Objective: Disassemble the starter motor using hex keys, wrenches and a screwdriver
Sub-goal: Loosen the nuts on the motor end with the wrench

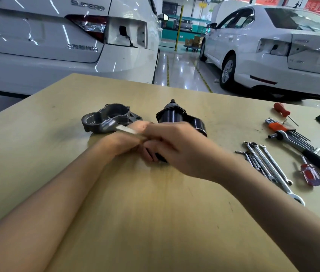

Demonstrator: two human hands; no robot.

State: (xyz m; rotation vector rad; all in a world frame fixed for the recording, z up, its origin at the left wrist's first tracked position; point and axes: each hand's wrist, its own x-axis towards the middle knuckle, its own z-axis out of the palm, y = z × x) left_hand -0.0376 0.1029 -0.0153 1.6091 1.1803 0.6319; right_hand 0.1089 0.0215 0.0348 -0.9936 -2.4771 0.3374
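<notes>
From the head view, we are seeing both hands meeting just in front of the black motor body (176,116) on the surface (155,213). The right hand (175,146) is clenching a blurred silvery wrench (125,130); the left hand (127,140) is curled around something dark, its grip partly hidden. The grey housing (106,118) is lying just left of the motor body.

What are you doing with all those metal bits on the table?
A person is taking a starter motor apart. Both hands, left hand and right hand, meet over a small dark part, with a blurred silvery tool between them. The grey housing and black motor body sit behind; wrenches lie to the right.
</notes>
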